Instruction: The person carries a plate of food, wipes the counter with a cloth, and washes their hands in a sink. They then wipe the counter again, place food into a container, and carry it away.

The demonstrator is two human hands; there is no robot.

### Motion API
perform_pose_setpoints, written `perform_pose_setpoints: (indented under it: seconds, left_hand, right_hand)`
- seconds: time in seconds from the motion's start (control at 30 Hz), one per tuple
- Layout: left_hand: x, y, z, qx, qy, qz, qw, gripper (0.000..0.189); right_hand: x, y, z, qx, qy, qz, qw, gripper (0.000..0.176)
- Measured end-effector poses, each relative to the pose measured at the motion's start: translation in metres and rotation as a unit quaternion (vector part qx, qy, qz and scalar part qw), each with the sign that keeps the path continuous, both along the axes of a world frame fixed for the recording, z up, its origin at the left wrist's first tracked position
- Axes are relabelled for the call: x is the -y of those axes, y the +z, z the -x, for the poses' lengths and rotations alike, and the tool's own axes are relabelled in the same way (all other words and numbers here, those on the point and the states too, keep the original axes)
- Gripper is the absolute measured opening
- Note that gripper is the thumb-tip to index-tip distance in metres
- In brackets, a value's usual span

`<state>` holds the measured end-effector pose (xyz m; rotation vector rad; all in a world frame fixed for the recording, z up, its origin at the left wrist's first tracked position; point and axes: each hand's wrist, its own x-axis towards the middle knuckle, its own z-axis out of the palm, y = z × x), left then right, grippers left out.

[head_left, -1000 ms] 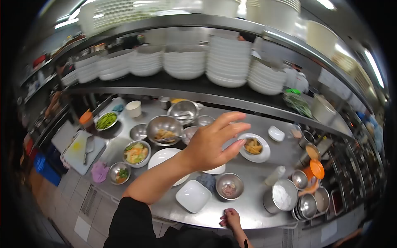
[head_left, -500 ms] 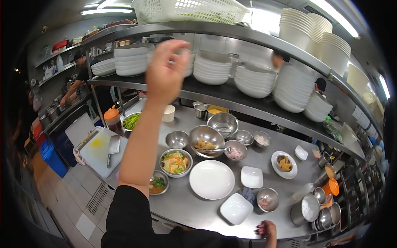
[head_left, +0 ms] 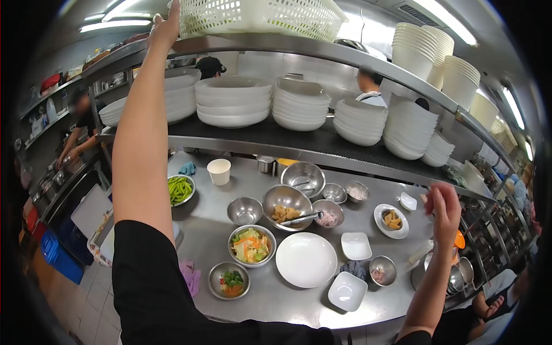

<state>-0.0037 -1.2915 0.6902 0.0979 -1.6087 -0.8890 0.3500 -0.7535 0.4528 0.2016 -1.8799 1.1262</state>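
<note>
My left hand (head_left: 164, 27) reaches up to the top shelf, fingertips partly cut off by the frame's upper edge. It is beside the left end of a white perforated plastic basket (head_left: 259, 17), fingers apart. Raised over the right side of the steel table is my right hand (head_left: 444, 206), fingers loosely curved and slightly apart, nothing showing in it. Nearest to it are a small white dish (head_left: 408, 201) and a white bowl of brown pieces (head_left: 404, 230). A large white plate (head_left: 306, 260) lies in front of me, near two square white bowls (head_left: 356, 246).
White bowls (head_left: 233, 103) stand stacked on the middle shelf, tall white tubs (head_left: 414, 49) above right. Metal bowls with salad (head_left: 252, 246), green chillies (head_left: 180, 190) and chopped meat (head_left: 382, 270) cover the table. A person (head_left: 83, 123) works at the left; another person's hand (head_left: 493, 307) shows lower right.
My left hand has moved up and left from before the stacked bowls to the basket's end. My right hand has risen from the table's front edge. The view has shifted.
</note>
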Motion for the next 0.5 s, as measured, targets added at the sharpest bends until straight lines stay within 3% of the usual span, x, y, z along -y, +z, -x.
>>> perform_pose_setpoints:
  seconds: [0.03,0.1,0.13,0.23,0.27,0.3,0.37,0.43,0.47,0.5]
  left_hand:
    - [-0.002,0.005,0.006,-0.005,-0.005,-0.001,1.0,0.072]
    - [-0.004,0.009,0.016,-0.048,-0.171,0.101,0.979,0.084]
    - [-0.027,-0.001,-0.022,-0.028,-0.2,0.067,0.977,0.081]
    - [-0.004,-0.005,0.009,-0.1,-0.116,0.124,0.98,0.07]
    - [-0.013,-0.006,-0.008,-0.111,-0.341,-0.035,0.933,0.055]
    - [-0.006,-0.004,-0.008,-0.111,-0.34,-0.035,0.933,0.055]
    - [0.007,-0.003,-0.004,-0.101,-0.468,-0.046,0.877,0.045]
    - [0.046,0.022,0.068,-0.077,-0.437,-0.021,0.896,0.045]
    - [0.046,0.029,0.068,-0.088,-0.286,0.127,0.946,0.053]
    - [0.04,0.034,0.07,-0.098,-0.124,0.271,0.949,0.064]
  right_hand:
    - [0.022,0.02,0.003,-0.006,0.028,-0.01,1.0,0.017]
    - [0.054,0.048,0.007,-0.006,0.008,-0.055,0.998,0.017]
    - [0.065,0.053,0.01,0.002,-0.005,-0.097,0.995,0.017]
    - [0.087,0.057,0.023,0.024,0.03,-0.103,0.994,0.016]
    - [0.093,0.055,0.029,0.023,0.031,-0.103,0.994,0.016]
    - [0.098,0.052,0.034,0.036,0.03,-0.11,0.993,0.015]
    - [0.104,0.045,0.045,0.05,0.029,-0.119,0.991,0.015]
    - [0.109,0.034,0.055,0.069,0.042,-0.112,0.99,0.014]
    - [0.11,0.03,0.057,0.082,0.043,-0.119,0.989,0.013]
    - [0.111,0.027,0.057,0.081,0.039,-0.113,0.99,0.013]
